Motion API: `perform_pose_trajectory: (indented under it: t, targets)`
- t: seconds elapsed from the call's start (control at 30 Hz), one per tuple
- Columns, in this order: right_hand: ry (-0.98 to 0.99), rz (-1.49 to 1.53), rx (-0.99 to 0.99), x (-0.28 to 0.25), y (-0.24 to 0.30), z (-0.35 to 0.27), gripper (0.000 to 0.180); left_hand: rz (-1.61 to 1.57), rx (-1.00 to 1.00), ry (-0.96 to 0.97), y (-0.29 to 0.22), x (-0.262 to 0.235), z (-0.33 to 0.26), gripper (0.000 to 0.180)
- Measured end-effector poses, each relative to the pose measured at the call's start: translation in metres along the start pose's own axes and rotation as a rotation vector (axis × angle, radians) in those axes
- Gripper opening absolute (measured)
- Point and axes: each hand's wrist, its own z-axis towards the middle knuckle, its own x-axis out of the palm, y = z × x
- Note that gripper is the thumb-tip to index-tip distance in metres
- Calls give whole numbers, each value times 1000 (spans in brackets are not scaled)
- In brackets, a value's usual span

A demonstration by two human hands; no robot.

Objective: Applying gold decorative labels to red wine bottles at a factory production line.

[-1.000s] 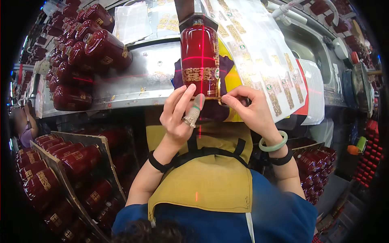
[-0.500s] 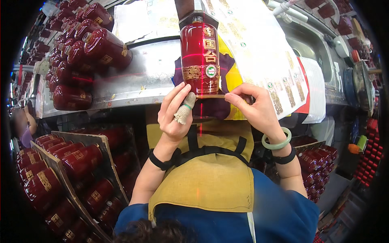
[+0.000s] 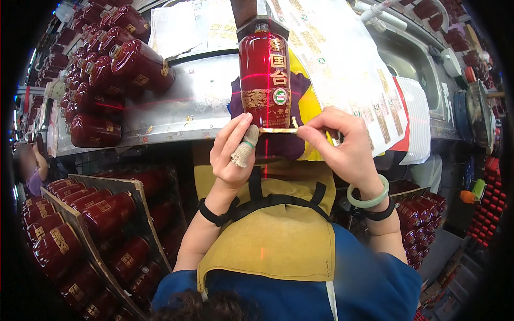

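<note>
A dark red glass bottle (image 3: 259, 72) with gold decoration lies on its side in front of me, its neck pointing away and set against a brown holder (image 3: 251, 16). Across the bottle's base end runs a narrow gold strip (image 3: 277, 130). My left hand (image 3: 231, 152) is closed at the strip's left end, with a knitted cover on its thumb pressed near the bottle's edge. My right hand (image 3: 342, 140) pinches the other end between thumb and forefinger; a short piece of it stands up there. Red laser lines cross the bottle.
Red bottles (image 3: 142, 64) crowd the metal bench (image 3: 201, 93) at left. Printed label sheets (image 3: 342, 80) lie at right, near a sink (image 3: 409, 59). Purple and yellow cloth (image 3: 300, 107) lies under the bottle. Below left stand wooden-sided racks (image 3: 142, 214) of bottles. A person (image 3: 36, 166) is at far left.
My right hand has shifted slightly right and toward me, and the strip's right end now bends up. The bottle has turned a little, its label sitting slightly farther right. My left hand stays nearly still.
</note>
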Motion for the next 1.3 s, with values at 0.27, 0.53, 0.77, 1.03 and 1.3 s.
perform_pose_trajectory:
  t: [0.27,0.53,0.77,1.03,1.3]
  targets:
    - [-2,-107,97,-8,-28,-5,19,34,99,46,0,2,0,32]
    - [-7,-100,125,-6,-34,-6,19,127,120,49,-10,6,10,29]
    - [0,-57,101,-2,-25,-7,20,-29,-64,24,1,0,1,32]
    - [13,-61,106,-4,-27,-6,21,4,9,39,0,0,-2,35]
    - [-3,-55,114,0,-34,-6,20,26,60,118,-11,5,10,21]
